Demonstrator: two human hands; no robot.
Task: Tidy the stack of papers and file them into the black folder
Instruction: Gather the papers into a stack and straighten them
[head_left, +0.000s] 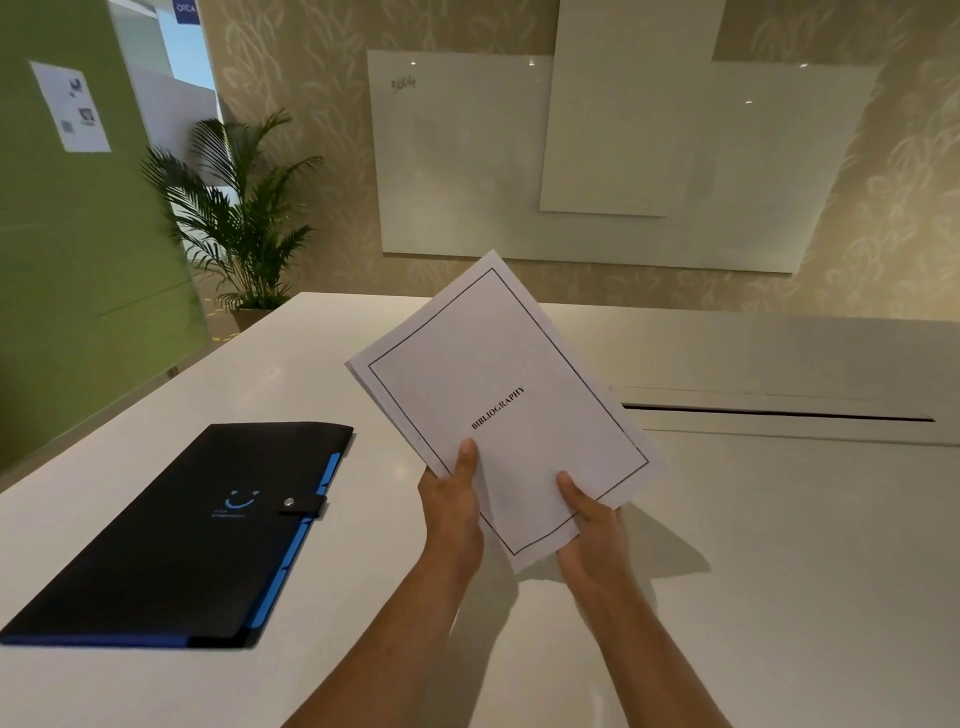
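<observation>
While both my left hand (451, 499) and right hand (589, 530) grip the stack of papers (501, 405) mid-frame above the worktop (779, 545), tidying looks nearly done; next, unsnapping the closed black folder (197, 535) at lower left.

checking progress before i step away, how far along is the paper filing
Early stage. Done: the stack of papers is gathered and off the table. In hand: the left hand and right hand both grip its near edge, top sheet reading BIBLIOGRAPHY; edges at the left still look slightly uneven. Left: the black folder lies flat to the left with its snap strap across the edge, apparently closed, so opening and filing remain.
</observation>
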